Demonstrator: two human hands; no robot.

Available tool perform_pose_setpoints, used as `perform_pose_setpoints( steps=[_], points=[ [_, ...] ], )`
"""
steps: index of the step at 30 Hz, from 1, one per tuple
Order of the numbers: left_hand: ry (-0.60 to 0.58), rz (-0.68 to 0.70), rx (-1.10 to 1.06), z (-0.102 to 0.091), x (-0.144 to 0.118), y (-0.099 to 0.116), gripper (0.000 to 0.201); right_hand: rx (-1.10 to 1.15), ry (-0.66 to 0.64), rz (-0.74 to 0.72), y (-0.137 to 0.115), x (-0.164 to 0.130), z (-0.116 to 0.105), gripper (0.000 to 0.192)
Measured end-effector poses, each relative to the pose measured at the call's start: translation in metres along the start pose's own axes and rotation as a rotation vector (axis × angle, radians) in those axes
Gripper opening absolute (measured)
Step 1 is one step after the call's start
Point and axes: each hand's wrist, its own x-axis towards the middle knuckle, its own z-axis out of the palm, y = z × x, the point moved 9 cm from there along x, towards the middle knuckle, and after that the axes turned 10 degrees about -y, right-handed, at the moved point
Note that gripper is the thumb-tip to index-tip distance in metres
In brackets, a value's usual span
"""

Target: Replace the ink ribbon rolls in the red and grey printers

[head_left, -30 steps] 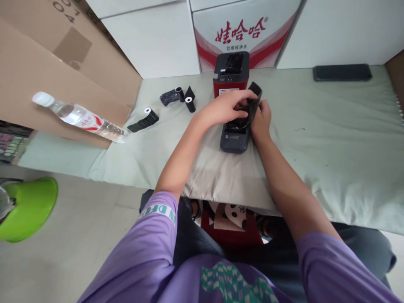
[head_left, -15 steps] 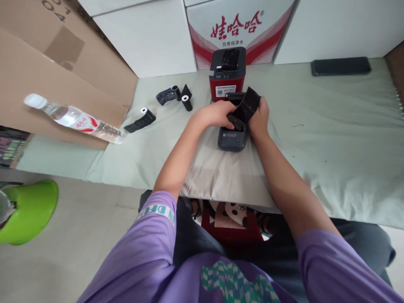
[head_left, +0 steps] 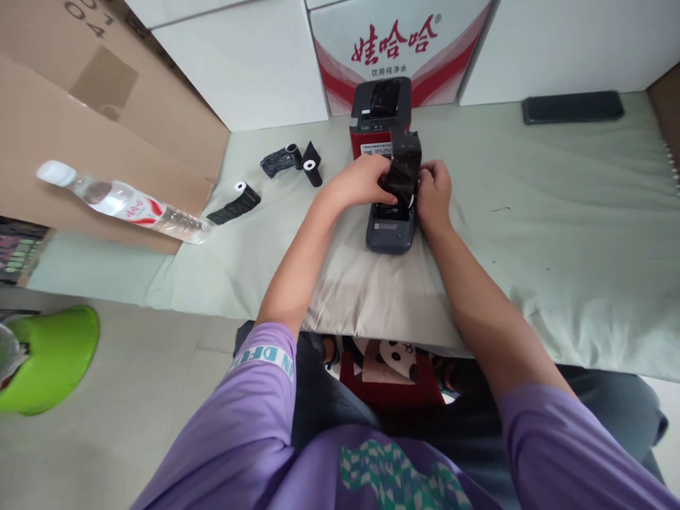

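A black paper roll (head_left: 402, 170) is gripped by the left hand (head_left: 361, 182) and right hand (head_left: 434, 193) above the dark grey handheld printer (head_left: 390, 230); the strip could be creased if pulled unevenly.

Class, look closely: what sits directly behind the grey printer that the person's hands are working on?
Behind the grey printer stands a red printer, in front of a printed carton. The black strip and both hands cover its lower front.
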Motion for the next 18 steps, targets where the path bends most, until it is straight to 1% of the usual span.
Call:
perform_pose_setpoints(
  steps=[3, 6, 12, 18],
  points=[
    [0.027, 0.000, -0.006, 0.003, 0.003, -0.004, 0.022, 0.007, 0.065, 0.065, 0.000, -0.002, -0.006, 0.033],
    [0.043, -0.014, 0.019, 0.001, 0.002, -0.007, 0.021, 0.017, 0.056, 0.069, -0.004, -0.002, -0.005, 0.033],
    [-0.008, -0.056, 0.092, -0.002, -0.002, -0.008, 0.025, 0.042, 0.059, 0.074, -0.009, -0.004, -0.005, 0.035],
    [-0.084, -0.108, 0.195, 0.015, 0.005, -0.011, 0.033, 0.052, 0.074, 0.080, -0.012, -0.006, -0.008, 0.037]
  ],
)
